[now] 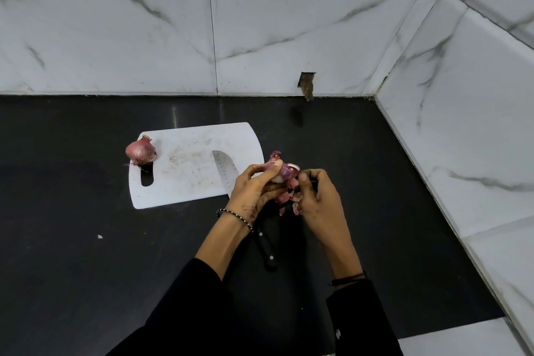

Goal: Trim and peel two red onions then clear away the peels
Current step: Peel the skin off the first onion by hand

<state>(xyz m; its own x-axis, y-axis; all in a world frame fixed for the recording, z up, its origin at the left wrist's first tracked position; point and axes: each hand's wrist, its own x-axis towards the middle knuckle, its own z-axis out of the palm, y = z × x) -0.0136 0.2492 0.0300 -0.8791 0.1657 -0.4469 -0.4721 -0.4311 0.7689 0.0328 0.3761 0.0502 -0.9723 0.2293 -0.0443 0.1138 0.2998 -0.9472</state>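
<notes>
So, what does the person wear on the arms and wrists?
Black long sleeves cover both arms, ending at mid-forearm. The left wrist carries a thin bracelet of dark and pale beads; the right wrist a dark cord band. The left hand and right hand are ungloved.

Left hand (254,191), right hand (318,199) curled.
</notes>
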